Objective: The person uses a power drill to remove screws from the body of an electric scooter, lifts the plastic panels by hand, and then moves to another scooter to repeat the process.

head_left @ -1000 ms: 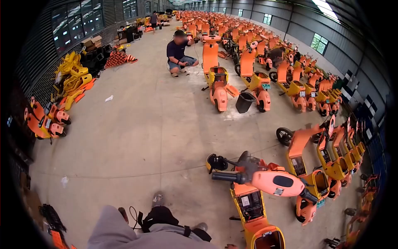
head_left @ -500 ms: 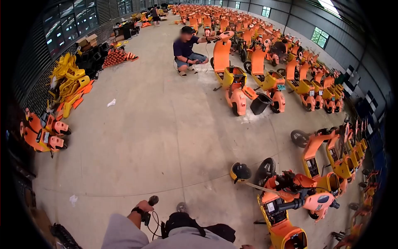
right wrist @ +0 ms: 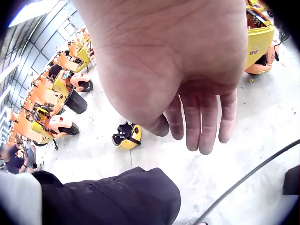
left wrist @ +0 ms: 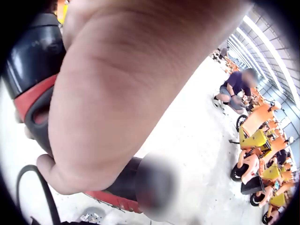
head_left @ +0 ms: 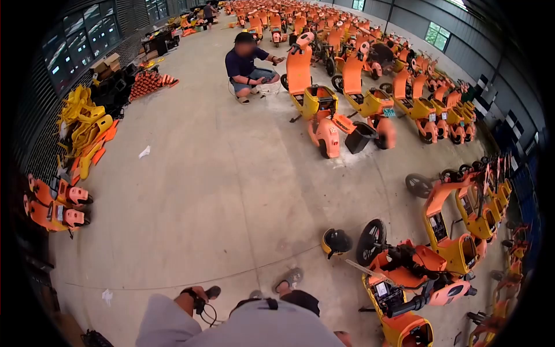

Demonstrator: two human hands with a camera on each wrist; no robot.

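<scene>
My left hand (left wrist: pixel 108 103) grips a red-and-black cordless drill (left wrist: pixel 35 56), its fingers wrapped round the handle; the palm side covers much of it. In the head view that hand (head_left: pixel 193 293) hangs low beside my leg, with the drill's dark end (head_left: pixel 213 292) pointing forward. My right hand (right wrist: pixel 192 70) hangs with its fingers loosely extended and nothing in them. In the head view only a sliver of it shows by my right side. Nearest on that side stands an orange-and-yellow scooter (head_left: pixel 404 328) with its front parts opened up and handlebar hanging low.
A yellow-and-black helmet (head_left: pixel 337 242) lies on the floor near the scooter's front wheel (head_left: pixel 371 243). Ahead, a person (head_left: pixel 245 69) squats beside another scooter (head_left: pixel 299 72). A black bin (head_left: pixel 361 137) stands behind it. Yellow body parts (head_left: pixel 87 118) are heaped along the left wall.
The nearest scooter's handlebar has dropped from its raised position toward the right. My left hand with the drill has come into view beside my leg. The squatting person's arm has left the handlebar.
</scene>
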